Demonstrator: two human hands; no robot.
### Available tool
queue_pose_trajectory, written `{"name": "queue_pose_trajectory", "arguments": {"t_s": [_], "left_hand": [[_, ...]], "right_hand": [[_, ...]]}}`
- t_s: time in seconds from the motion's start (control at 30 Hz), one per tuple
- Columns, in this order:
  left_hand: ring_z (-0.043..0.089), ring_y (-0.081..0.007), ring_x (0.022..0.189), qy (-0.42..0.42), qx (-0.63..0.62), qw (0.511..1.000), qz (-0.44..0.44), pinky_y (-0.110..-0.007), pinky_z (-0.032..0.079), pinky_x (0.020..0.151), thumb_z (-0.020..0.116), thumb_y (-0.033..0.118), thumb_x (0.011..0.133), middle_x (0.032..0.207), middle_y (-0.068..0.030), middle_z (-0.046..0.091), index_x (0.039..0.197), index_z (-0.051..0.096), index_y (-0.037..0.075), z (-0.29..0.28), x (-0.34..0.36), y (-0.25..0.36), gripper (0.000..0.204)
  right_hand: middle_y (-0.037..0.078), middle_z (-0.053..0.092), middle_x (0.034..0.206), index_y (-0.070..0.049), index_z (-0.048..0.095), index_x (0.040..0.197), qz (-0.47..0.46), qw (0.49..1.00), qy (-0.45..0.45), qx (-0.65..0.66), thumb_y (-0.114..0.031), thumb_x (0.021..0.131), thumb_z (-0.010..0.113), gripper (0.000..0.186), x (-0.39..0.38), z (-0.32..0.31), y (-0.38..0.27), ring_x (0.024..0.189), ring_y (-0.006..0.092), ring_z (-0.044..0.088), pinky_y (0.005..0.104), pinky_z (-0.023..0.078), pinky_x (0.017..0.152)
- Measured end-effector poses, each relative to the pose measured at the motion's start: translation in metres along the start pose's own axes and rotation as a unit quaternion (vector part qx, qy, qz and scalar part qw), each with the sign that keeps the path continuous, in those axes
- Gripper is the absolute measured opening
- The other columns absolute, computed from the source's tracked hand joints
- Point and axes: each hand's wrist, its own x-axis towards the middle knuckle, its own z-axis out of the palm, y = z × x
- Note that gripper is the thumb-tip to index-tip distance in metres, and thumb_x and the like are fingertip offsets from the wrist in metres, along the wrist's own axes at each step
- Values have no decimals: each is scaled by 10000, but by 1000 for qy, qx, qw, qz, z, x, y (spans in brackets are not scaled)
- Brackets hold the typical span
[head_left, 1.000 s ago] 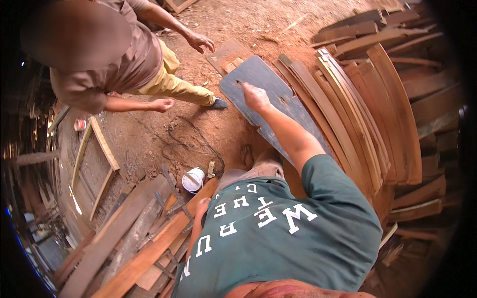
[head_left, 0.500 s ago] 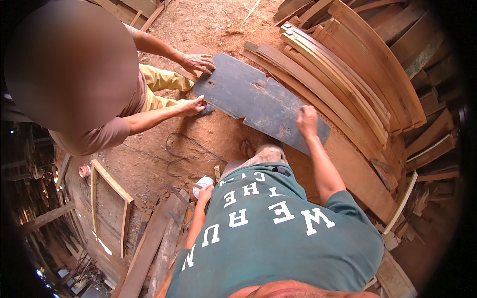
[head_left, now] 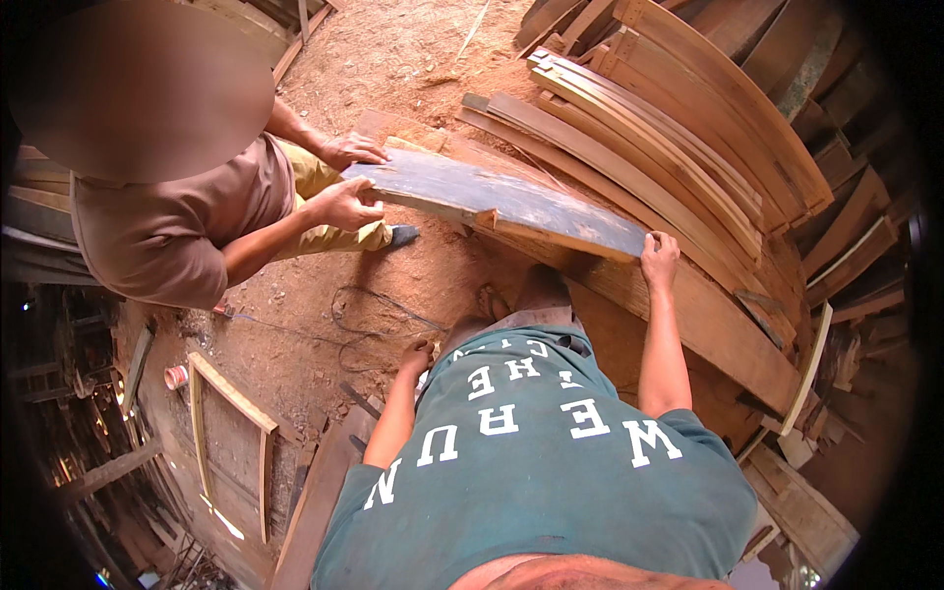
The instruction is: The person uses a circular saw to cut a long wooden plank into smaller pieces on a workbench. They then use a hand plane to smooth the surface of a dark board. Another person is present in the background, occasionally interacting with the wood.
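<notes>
A long dark grey wooden board (head_left: 501,192) is raised and tilted, with its pale lower edge toward me. My right hand (head_left: 661,256) is closed round its right end, fingers over the top. Close to my left hip, my left hand (head_left: 417,357) is closed; a sliver of a white container (head_left: 423,380) shows beneath it, the rest hidden by my hand and shirt. At the board's left end, another person's two hands (head_left: 352,202) grip its upper side and near edge.
Stacked brown planks (head_left: 678,167) lie beyond the board at the right, and a broad wooden beam (head_left: 708,344) runs below it. A black cable (head_left: 379,305) loops over the sawdust-covered ground. A wooden frame (head_left: 231,388) and a small red-and-white can (head_left: 176,377) are at the left.
The board has turned from nearly face-up to a steep tilt, showing its near edge. My right hand has shifted right to its end. My left hand has risen slightly, largely covering the white container.
</notes>
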Motion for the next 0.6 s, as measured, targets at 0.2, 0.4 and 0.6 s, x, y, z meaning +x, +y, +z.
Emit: {"name": "queue_pose_trajectory", "arguments": {"t_s": [0.2, 0.4, 0.6], "left_hand": [[727, -271, 1055, 5, 94, 995, 28, -374, 568, 859, 671, 337, 985, 1246, -197, 740, 1377, 664, -6, 16, -9, -25, 521], [676, -224, 1185, -111, 24, 993, 28, -351, 503, 1012, 635, 374, 1018, 1307, -152, 727, 1321, 705, -4, 22, 13, -119, 489], [676, -212, 1168, -136, -56, 987, 58, -347, 505, 1008, 631, 370, 1024, 1297, -133, 731, 1316, 709, 1, 64, -14, -112, 477]], "right_hand": [[194, 672, 1186, -33, 714, 1179, 34, 992, 97, 71, -282, 983, 689, 318, 38, -34, -3, 1157, 354, 641, 451, 497, 1022], [189, 650, 1191, -22, 695, 1168, 11, 996, 63, 67, -179, 949, 686, 270, 41, -13, -6, 1081, 331, 668, 437, 541, 946], [187, 637, 1167, -28, 686, 1151, -7, 993, -28, 114, -125, 919, 693, 252, -1, -5, 11, 1139, 360, 620, 451, 499, 1005]]}}
